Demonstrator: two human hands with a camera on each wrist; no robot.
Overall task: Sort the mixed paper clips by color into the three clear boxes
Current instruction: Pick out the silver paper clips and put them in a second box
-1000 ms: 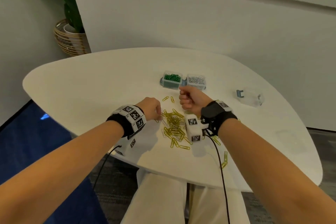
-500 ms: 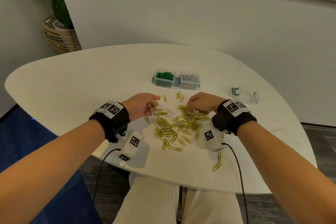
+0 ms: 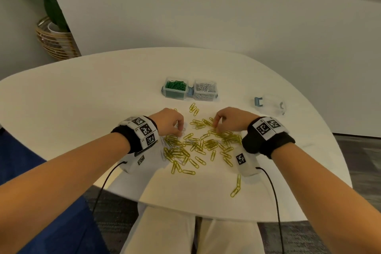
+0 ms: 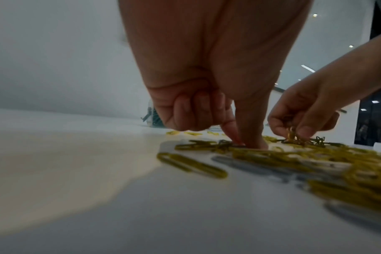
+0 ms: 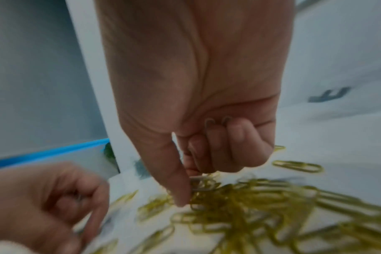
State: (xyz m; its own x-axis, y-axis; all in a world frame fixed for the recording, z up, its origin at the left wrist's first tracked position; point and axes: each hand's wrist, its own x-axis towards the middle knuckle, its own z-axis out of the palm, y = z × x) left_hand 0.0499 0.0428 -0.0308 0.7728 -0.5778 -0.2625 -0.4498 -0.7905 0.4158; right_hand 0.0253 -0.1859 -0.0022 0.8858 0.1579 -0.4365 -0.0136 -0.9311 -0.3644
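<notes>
A loose pile of yellow paper clips (image 3: 198, 144), with a few white ones mixed in, lies on the white table (image 3: 82, 99). My left hand (image 3: 180, 130) is at the pile's left edge. Its thumb and forefinger (image 4: 253, 137) press together on a clip against the tabletop, the other fingers curled. My right hand (image 3: 215, 125) is at the pile's far right side and pinches clips (image 4: 290, 134) just above the pile, with clip ends showing in its curled fingers (image 5: 218, 130). Behind the pile stand a box of green clips (image 3: 175, 88) and a box of white clips (image 3: 205, 89).
An empty clear box (image 3: 272, 106) with a blue latch sits at the right of the table. Two stray yellow clips (image 3: 237, 185) lie near the front edge. A potted plant in a wicker basket (image 3: 55, 43) stands on the floor at the far left.
My right hand came down from a raised fist near the boxes onto the pile. The left hand shifted slightly forward along the pile's left edge. The head view tilted.
</notes>
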